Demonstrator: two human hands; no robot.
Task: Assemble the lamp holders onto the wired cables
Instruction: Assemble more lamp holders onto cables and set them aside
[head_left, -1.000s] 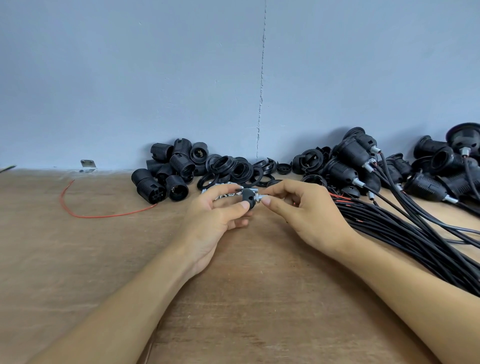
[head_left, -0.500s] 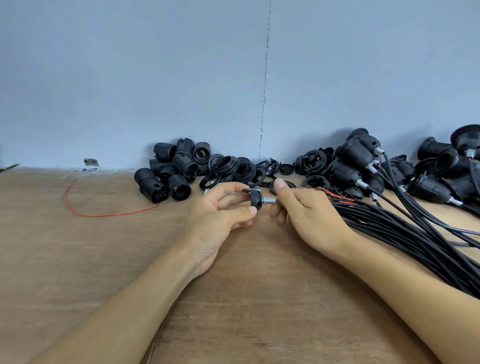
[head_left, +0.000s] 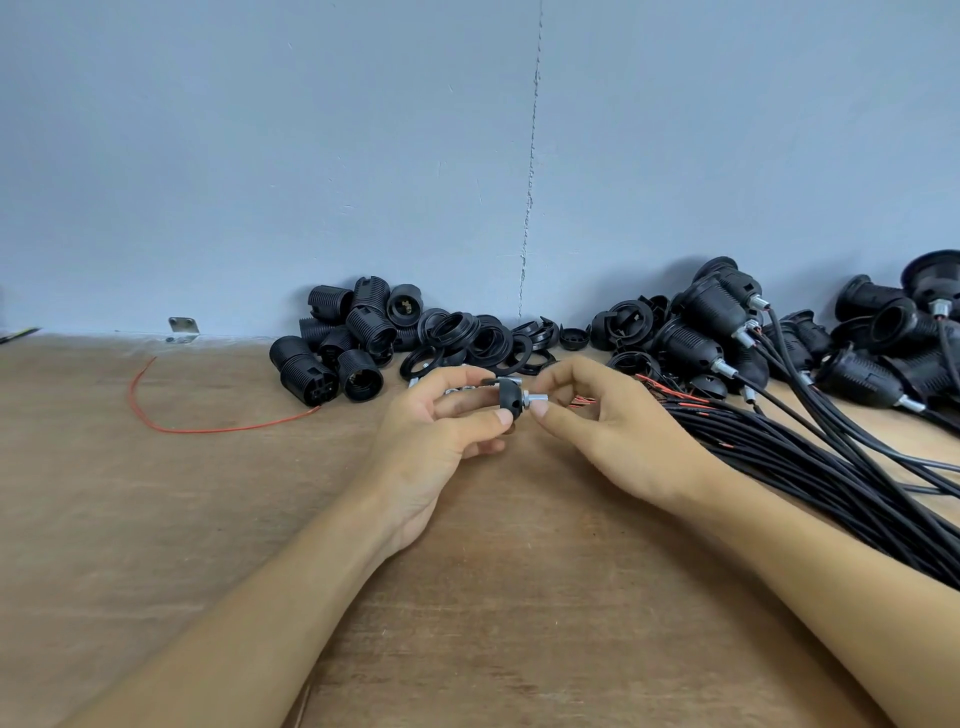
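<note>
Left hand (head_left: 441, 415) grips black cap (head_left: 509, 397); right hand (head_left: 602, 421) pinches its metal nipple (head_left: 535, 399)

One second ago the black cap (head_left: 510, 399) showed us its round face; now we have turned it in our left hand (head_left: 436, 431), so we see it from the side. The threaded metal tube (head_left: 537, 399) sticks out of it to the right more clearly than before. Half a second ago our right hand (head_left: 613, 431) lay low, with the fingers curled under and the thumb stretched along the tube. Now this hand is lifted and arched, and its fingertips (head_left: 540, 410) pinch the tube from above and from below.
</note>
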